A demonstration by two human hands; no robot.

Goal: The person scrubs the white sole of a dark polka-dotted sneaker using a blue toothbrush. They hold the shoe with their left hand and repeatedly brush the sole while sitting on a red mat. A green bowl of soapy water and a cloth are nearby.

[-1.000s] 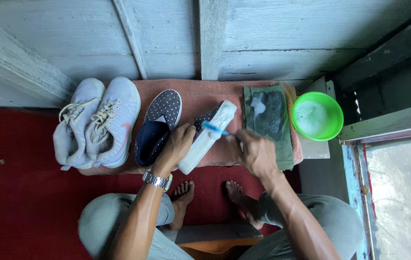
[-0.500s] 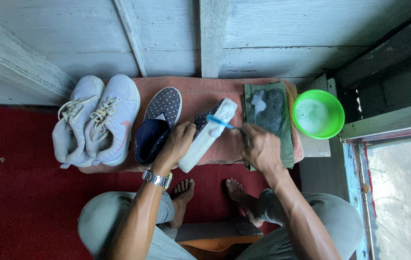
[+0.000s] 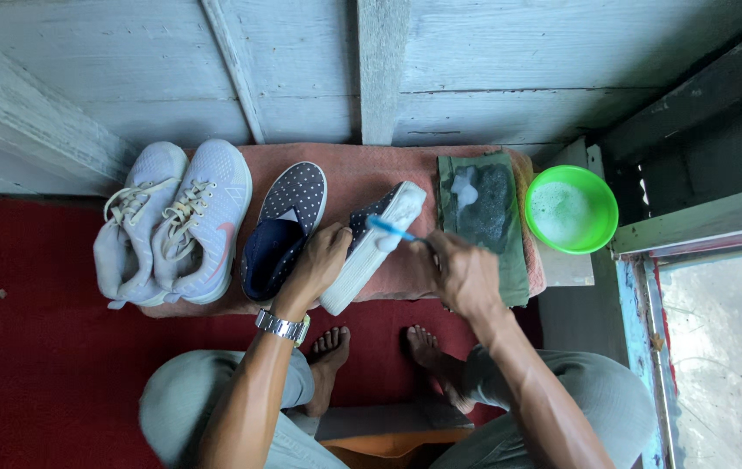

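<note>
Since half a second earlier, my right hand point(image 3: 466, 274) had slid a little toward me, and the blue toothbrush point(image 3: 392, 230) it gripped had its head on the white sole of the dotted navy slip-on point(image 3: 371, 247). My left hand point(image 3: 319, 265), fingers clamped around that shoe, held it tipped on its side over the pink towel point(image 3: 362, 178), unmoved. Its mate point(image 3: 288, 226) lay flat just beside, the pale sneakers point(image 3: 175, 221) farther left, the green basin point(image 3: 570, 210) at right.
</note>
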